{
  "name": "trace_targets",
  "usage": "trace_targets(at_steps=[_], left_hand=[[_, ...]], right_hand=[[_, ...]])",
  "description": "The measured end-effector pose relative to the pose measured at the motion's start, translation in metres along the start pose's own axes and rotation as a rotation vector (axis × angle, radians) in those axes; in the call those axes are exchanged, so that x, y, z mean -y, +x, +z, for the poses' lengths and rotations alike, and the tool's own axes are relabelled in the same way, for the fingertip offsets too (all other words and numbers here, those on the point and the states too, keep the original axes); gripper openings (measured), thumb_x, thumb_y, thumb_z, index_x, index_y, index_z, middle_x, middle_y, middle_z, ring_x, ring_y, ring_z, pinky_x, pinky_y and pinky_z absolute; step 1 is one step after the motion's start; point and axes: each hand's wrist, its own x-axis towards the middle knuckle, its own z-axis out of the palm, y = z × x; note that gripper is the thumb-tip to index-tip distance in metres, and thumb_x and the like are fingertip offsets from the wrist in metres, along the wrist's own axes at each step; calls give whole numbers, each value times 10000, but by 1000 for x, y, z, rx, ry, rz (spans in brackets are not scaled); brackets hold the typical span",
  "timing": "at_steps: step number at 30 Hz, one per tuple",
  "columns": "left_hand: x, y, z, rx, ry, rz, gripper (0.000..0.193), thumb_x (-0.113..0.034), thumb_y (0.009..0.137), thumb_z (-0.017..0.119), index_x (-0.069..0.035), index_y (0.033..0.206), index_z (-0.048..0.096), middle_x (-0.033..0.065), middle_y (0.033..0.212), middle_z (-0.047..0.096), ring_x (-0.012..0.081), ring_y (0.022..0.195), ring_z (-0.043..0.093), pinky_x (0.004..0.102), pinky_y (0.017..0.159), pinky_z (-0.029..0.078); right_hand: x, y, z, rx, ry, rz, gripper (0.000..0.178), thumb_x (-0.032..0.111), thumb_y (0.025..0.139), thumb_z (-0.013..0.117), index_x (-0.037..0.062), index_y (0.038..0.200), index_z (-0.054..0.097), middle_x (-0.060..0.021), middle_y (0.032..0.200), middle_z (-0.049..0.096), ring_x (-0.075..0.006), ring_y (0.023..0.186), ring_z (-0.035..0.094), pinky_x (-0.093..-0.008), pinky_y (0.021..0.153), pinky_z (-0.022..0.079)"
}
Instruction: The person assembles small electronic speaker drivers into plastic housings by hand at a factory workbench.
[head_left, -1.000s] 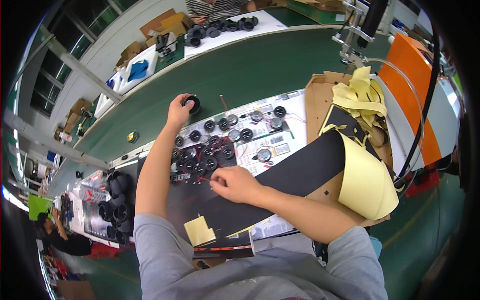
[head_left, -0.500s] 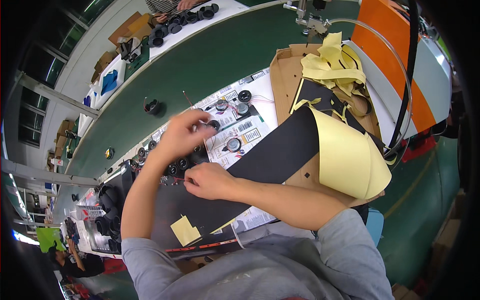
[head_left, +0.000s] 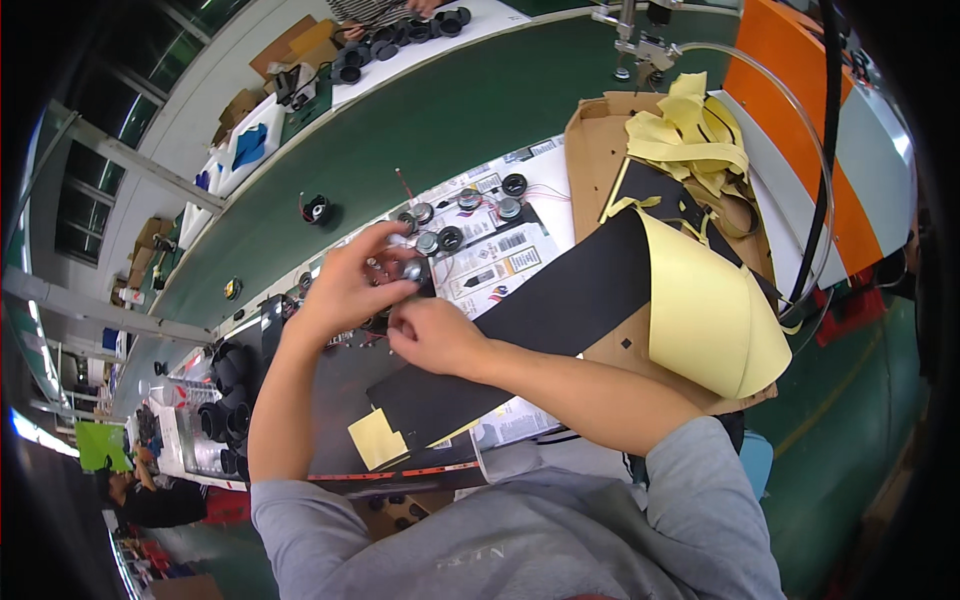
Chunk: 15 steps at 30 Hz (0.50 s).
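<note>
Printed sheets (head_left: 520, 262) lie on a green workbench (head_left: 480, 110), perhaps as padding; the left hand (head_left: 345, 285), fingers spread, curves around a round speaker (head_left: 413, 269) beside the curled right hand (head_left: 435, 335); whether either grips is unclear.

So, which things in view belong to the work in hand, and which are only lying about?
Apparently in use:
small round speaker, in the left hand
right hand, close by; its hold is unclear
other round speakers
black cup-shaped housing

Apparently lying about:
crumpled yellow paper
small yellow scrap
cardboard tray
</note>
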Motion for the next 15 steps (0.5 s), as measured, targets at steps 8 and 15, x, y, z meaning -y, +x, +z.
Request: trace_targets(at_steps=[8,15], left_hand=[[52,-142,21,-119,-46,-317,560,3,696,762,-30,1212,549,78,1058,676,147,862,632,265,711,529],[67,-140,60,-339,-572,-257,175,13,866,627,26,1040,646,88,1069,666,141,940,636,267,850,515]], right_hand=[[10,-1,2,77,-73,-180,463,348,757,726,72,1107,601,-95,992,633,-278,871,633,-370,748,516],[8,-1,6,168,-257,-417,268,267,783,710,84,974,666,-62,936,639,-255,881,613,-360,743,509]])
